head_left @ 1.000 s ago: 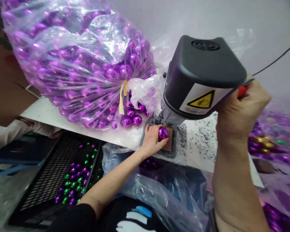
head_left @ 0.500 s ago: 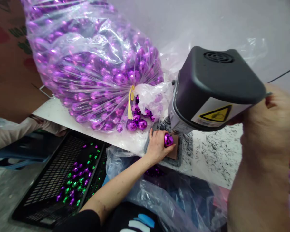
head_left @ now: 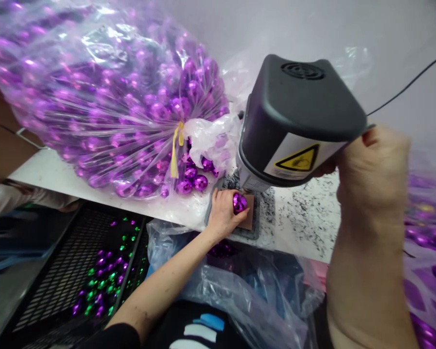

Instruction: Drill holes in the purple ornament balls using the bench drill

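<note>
A shiny purple faceted ball (head_left: 240, 202) is pinched between the thumb and fingers of my left hand (head_left: 224, 209). This hand is low over a grey base plate (head_left: 252, 235) with a brown pad (head_left: 247, 220), under the head of a black machine (head_left: 312, 106) that bears a yellow warning label. At the machine's right side my right hand (head_left: 372, 155) is raised and closed round a handle, whose tip just shows; the machine hides most of the fingers.
A big clear bag of purple balls (head_left: 112, 106), tied with yellow, lies left on the white table (head_left: 298, 218), loose balls (head_left: 192, 183) beside it. Black crates (head_left: 51, 281) hold small green and purple pieces. A plastic liner (head_left: 247, 300) hangs at the table's front. More purple balls (head_left: 427, 237) are right.
The view has shifted, so the machine, bag and both hands appear further left. My left hand still holds the ball at the plate, and my right hand stays at the machine's handle.
</note>
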The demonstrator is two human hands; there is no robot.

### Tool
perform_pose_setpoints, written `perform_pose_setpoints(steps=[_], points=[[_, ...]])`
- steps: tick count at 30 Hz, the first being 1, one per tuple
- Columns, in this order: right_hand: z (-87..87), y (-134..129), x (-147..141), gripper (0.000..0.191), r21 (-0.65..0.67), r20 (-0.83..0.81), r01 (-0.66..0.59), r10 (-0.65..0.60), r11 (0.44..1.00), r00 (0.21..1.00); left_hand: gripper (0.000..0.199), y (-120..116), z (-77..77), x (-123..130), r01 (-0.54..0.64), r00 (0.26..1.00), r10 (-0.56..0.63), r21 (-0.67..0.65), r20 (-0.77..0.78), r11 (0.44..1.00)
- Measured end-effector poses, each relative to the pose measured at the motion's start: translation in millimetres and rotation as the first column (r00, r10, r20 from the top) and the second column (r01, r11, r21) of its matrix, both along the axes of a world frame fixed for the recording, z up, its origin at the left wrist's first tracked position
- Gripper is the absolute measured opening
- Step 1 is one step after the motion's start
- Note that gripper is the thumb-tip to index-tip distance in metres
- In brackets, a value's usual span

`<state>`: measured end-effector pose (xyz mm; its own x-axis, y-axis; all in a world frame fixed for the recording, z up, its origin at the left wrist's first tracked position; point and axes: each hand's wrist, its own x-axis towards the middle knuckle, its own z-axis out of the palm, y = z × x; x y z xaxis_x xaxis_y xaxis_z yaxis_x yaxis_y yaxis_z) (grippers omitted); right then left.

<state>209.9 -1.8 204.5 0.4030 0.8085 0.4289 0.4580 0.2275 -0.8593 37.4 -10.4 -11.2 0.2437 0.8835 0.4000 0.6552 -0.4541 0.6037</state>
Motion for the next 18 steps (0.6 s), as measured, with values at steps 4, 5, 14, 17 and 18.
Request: perform_pose_setpoints(steps=[4,5,14,17,18], points=[[-2.3,3.3,1.0,0.034,-0.008,0.035,0.009,-0.009,1.0,0.999,0.041,0.8,1.1,-0.5,0.007,1.0,-0.007,0.004,-0.002,1.0],[-2.9,3.4,0.9,0.035,0.0,0.038,0.009,-0.009,1.0,0.999,0.042,0.9,1.5,-0.5,0.008,1.0,-0.008,0.005,-0.002,1.0],[-27.7,-42.4,-20.8,0.029,0.245,0.24,0.098,-0.158,0.964,0.958,0.041,-1.0,1.6,0.9,-0.011,1.0,0.01,-0.013,-0.012,1.0],[-38.1,-58.2,-24.9,0.023,0.249,0.3,0.142,-0.215,0.958,0.929,0.04,-1.5,2.5,0.6,-0.01,1.0,0.009,-0.016,-0.012,1.0],[-40.8,-61.2,-25.2,0.022,0.243,0.312,0.147,-0.221,0.959,0.924,0.039,-1.6,2.9,0.4,-0.011,1.0,0.011,-0.017,-0.012,1.0]])
